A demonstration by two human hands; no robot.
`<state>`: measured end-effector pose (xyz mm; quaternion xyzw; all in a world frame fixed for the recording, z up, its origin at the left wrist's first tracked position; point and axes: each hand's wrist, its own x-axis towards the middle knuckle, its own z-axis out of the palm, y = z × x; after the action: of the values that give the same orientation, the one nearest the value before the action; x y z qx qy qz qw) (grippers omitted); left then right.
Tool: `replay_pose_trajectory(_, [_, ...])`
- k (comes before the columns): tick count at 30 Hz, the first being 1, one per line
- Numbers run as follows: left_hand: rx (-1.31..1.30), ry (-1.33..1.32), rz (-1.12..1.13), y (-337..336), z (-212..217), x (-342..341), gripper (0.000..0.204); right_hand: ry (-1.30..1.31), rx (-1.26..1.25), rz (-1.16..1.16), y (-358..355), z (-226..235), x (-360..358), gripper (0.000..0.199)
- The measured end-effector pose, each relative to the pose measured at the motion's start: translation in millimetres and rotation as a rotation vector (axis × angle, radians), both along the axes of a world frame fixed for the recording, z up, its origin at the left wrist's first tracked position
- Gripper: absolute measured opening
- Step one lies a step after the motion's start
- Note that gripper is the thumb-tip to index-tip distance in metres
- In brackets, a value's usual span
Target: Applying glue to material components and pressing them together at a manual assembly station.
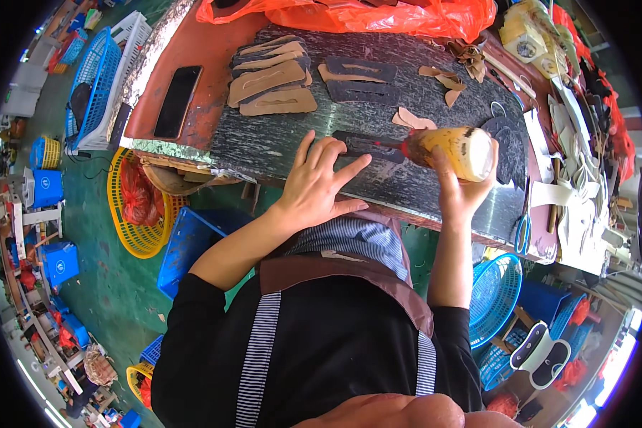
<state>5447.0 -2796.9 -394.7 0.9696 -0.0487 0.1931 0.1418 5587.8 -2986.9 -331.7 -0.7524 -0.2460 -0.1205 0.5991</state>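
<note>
My right hand (458, 191) grips a squeeze bottle of yellowish glue (458, 151), tipped so that its red nozzle points left. The nozzle meets the right part of a dark slotted leather piece (379, 151) lying on the worn worktable (264, 153). At that piece's left end, my left hand (319, 178) rests with fingers spread, the fingertips touching or just over it. Two more dark slotted pieces (364, 93) lie beyond, partly over a tan one. To their left is a fanned stack of tan leather pieces (274, 82).
A phone (178, 102) lies on the table's left. Tan scraps (446, 82) and dark pieces (506, 143) sit to the right, near blue-handled scissors (523, 232). Red plastic sheeting (378, 20) covers the far edge. Yellow (114, 207) and blue baskets (496, 292) flank the table below.
</note>
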Motion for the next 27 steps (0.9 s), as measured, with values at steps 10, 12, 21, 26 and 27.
replay_pose_trajectory(10, [-0.001, -0.011, 0.008, -1, 5, 1, 0.066, 0.060, 0.003, -0.071, -22, -3, 5, 0.058])
replay_pose_trajectory(12, [-0.018, -0.008, -0.005, 0, 9, 2, 0.062, 0.100, 0.115, -0.081, -35, -11, 10, 0.058])
replay_pose_trajectory(21, [-0.087, 0.004, -0.047, 22, 42, 71, 0.023, 0.349, 0.661, -0.098, -128, -26, 33, 0.052])
replay_pose_trajectory(26, [-0.017, -0.004, -0.111, 14, 39, 142, 0.013, 0.326, 0.540, -0.094, -150, -58, 36, 0.044])
replay_pose_trajectory(27, [-0.001, 0.040, -0.098, 10, 39, 150, 0.011, 0.285, 0.472, -0.132, -148, -62, 37, 0.043])
